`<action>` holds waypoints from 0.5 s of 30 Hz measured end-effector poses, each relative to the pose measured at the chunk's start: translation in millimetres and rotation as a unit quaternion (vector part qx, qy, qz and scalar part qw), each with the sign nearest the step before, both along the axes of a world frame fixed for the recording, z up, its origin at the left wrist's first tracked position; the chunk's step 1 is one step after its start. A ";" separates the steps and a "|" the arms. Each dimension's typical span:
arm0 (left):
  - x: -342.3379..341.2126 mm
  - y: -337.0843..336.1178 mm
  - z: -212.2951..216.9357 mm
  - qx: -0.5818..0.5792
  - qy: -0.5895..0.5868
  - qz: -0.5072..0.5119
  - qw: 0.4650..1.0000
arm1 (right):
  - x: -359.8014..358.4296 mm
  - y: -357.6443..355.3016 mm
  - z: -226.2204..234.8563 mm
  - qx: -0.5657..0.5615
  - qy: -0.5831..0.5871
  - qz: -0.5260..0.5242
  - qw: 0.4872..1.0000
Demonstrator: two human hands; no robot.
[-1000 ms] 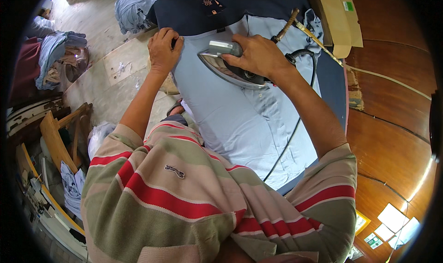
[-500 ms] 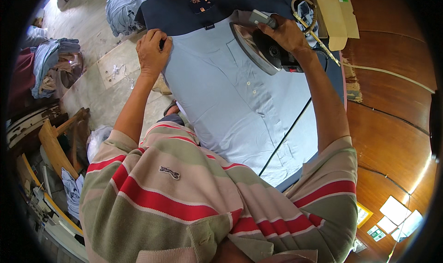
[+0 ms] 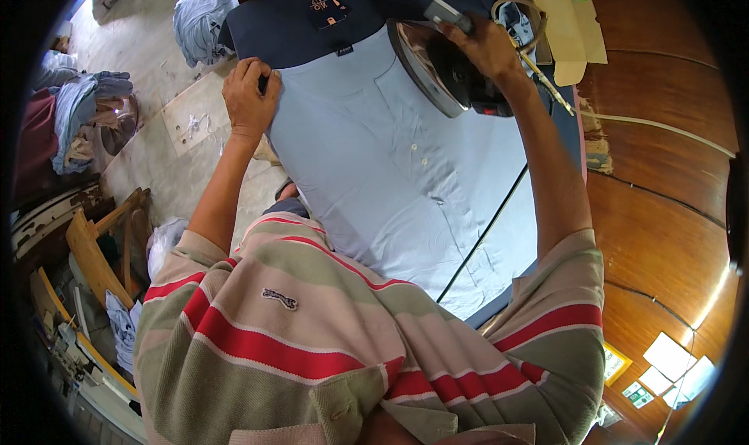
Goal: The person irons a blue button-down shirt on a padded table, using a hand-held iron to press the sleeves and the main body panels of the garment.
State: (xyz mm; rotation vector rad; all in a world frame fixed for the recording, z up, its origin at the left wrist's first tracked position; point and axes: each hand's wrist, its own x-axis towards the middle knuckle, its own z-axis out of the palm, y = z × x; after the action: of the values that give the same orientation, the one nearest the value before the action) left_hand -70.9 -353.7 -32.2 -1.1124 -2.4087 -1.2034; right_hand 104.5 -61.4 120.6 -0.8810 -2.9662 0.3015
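A light blue buttoned shirt (image 3: 390,179) lies flat on a dark blue ironing board (image 3: 296,31). My left hand (image 3: 250,97) presses down on the shirt's left shoulder edge, fingers curled over it. My right hand (image 3: 488,47) grips the handle of a clothes iron (image 3: 437,66), which is lifted and tipped so its shiny soleplate faces left, above the shirt's right shoulder. The iron's black cord (image 3: 488,234) runs down across the shirt toward my body.
A cardboard box (image 3: 566,23) sits at the board's far right end. Piles of blue garments (image 3: 199,16) and clothes (image 3: 74,117) lie on the floor at left. A wooden chair (image 3: 101,250) stands at lower left. Wood panelling (image 3: 663,179) fills the right side.
My right hand has lifted the iron off the shirt's chest and carried it up and to the right, tipping it on edge. My left hand stays on the shoulder edge.
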 end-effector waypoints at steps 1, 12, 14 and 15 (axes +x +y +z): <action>0.1 1.3 -0.3 0.005 -0.001 -0.002 1.000 | -5.2 0.1 -3.5 -0.004 0.000 0.008 1.000; -1.0 -2.9 1.9 -0.013 -0.010 -0.003 1.000 | -21.7 -20.1 -2.3 -0.043 -0.041 0.035 0.998; -1.7 -2.9 1.2 -0.018 -0.015 0.000 1.000 | -21.4 -23.4 -2.0 -0.015 -0.046 0.030 0.998; -2.0 -2.5 0.5 -0.017 -0.017 -0.001 1.000 | -22.4 -22.9 -2.2 -0.004 -0.039 0.020 0.999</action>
State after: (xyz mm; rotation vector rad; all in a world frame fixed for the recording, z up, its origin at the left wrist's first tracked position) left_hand -72.9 -356.1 -31.7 -1.1135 -2.4623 -1.1960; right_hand 82.2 -84.2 118.5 -0.8543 -3.0608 0.2878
